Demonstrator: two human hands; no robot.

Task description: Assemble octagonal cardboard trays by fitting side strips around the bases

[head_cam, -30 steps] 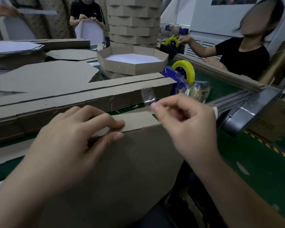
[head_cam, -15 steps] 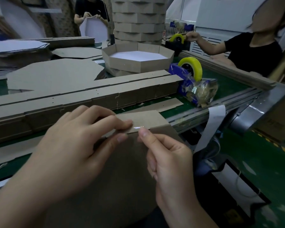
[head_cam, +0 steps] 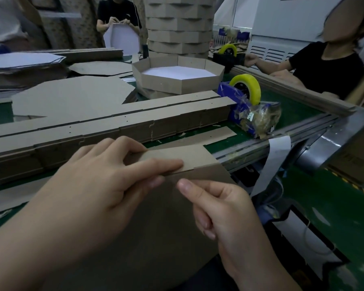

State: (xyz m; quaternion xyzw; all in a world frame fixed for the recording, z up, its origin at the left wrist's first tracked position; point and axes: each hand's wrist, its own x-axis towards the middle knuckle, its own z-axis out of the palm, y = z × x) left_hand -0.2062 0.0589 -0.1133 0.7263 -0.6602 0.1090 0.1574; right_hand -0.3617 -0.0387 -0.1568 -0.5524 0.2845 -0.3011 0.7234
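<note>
Your left hand (head_cam: 105, 181) is clamped on the side strip (head_cam: 183, 156), nearer you than the tape dispenser (head_cam: 246, 101) and to its left. The fingers curl over the strip's top and the thumb presses the face of the base (head_cam: 156, 238) just beneath it. The strip lies along the top edge of the base, touching it, with its free end pointing toward the dispenser. The base is tilted, leaning from the table (head_cam: 292, 110) edge down toward you.

Your right hand (head_cam: 223, 208) sits below the dispenser in the view, right of your left hand. Its thumb (head_cam: 185, 185) is stretched out with its tip on the base, just under the strip's lower edge. The other fingers are curled into the palm. I cannot tell whether they hold anything.

A long bundle of strips (head_cam: 114, 127) runs leftward from the dispenser, its end touching the dispenser's blue body. Beyond the dispenser and to its left stands a finished tray (head_cam: 177, 82) with a white floor, and behind that a tall stack of trays (head_cam: 177, 28). Flat bases (head_cam: 72, 97) lie farther left of the dispenser, past the bundle. A second dispenser (head_cam: 228, 53) stands beyond the first. A person in black (head_cam: 328, 68) sits right of the dispenser, across the table. A white paper strip (head_cam: 271, 164) hangs off the table edge just below the dispenser.
</note>
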